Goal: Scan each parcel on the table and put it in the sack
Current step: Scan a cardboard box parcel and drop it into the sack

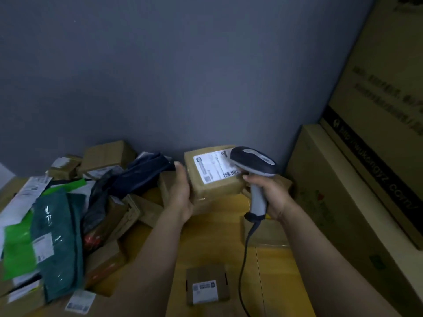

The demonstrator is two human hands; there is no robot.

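- Grip of the left hand (180, 193) was clasped on the left side of a brown cardboard parcel with a white label (212, 179), thumb upward; the parcel was held over the far end of the yellow wooden tabletop (206, 243).
- Grip of the right hand (272, 195) was wrapped tight round the handle of a grey-and-black handheld scanner (251, 164), its head at the label's barcode.
- A small flat cardboard parcel (207, 284) lay label-up on the near tabletop.
- A heap of green plastic mailers and cardboard boxes (57, 236) lay at the left.

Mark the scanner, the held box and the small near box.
barcode scanner (253, 160), head view, on its head.
held cardboard box (212, 168), head view, on its label.
small cardboard box (206, 274), head view, top face.
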